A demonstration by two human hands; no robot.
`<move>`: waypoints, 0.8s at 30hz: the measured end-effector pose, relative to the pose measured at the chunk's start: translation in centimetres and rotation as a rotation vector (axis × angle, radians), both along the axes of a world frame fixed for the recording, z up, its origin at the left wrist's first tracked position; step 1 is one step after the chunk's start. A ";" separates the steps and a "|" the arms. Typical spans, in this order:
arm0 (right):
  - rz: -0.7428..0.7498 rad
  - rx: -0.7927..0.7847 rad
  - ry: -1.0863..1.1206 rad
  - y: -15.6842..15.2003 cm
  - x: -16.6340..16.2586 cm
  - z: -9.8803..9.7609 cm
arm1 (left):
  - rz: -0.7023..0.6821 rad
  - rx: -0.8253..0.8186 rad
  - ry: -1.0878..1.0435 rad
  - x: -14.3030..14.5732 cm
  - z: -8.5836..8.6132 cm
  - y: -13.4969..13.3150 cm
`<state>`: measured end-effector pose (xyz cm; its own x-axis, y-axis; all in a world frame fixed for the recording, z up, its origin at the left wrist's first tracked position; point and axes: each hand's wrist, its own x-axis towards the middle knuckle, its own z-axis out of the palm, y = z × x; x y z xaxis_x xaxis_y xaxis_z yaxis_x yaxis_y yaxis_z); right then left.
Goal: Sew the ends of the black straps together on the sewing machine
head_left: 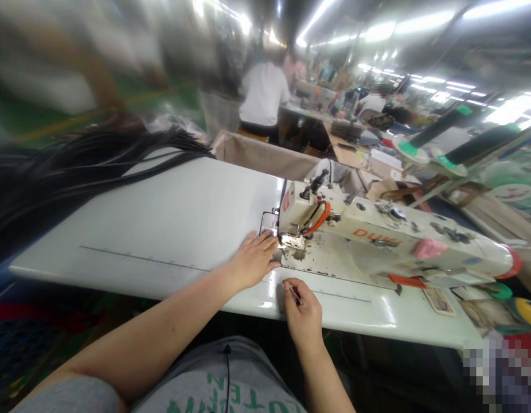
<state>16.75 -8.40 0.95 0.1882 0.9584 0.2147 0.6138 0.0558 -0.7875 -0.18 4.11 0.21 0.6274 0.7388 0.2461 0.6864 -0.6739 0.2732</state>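
1. Far L: a heap of black strips (97, 169) lies over the L end of the white table (192, 212); too blurred to count. Behind it, green floor (182, 106).
2. Table: 1 pc, smooth & glossy, w/ a ruler scale (145, 260) along the near edge, partly hidden by the L arm (162, 338).
3. Ctr, behind table: 1 beige bin (259, 154); beyond it, 1 person in white top (263, 94), back turned to us.
4. Ctr, on table: L hand (256, 261) lies flat, fingers stretched, next to the needle area of the sewing machine (334, 229). What is under the palm, I cannot tell.
5. Slightly R: R hand (304, 304) is curled above the near edge, gripping 1 small metal tool (295, 295); exact type unclear.
6. R side: machine, 1 pc, stands on table, w/ 1 pink cloth (429, 248) on it.
7. Far R: 2 big black thread spools (441, 127) w/ green ends, behind the machine; several bright ceiling lights (381, 31) above.
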 end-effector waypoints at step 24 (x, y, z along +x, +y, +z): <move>-0.006 0.137 -0.021 -0.8 0.1 -0.1 | -0.183 -0.189 -0.189 1.9 0.6 12.4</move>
<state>16.82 -9.17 0.83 0.1881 0.9189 0.3469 0.6304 0.1579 -0.7600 1.69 16.51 0.77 0.7106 0.6613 0.2402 0.4834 -0.7069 0.5163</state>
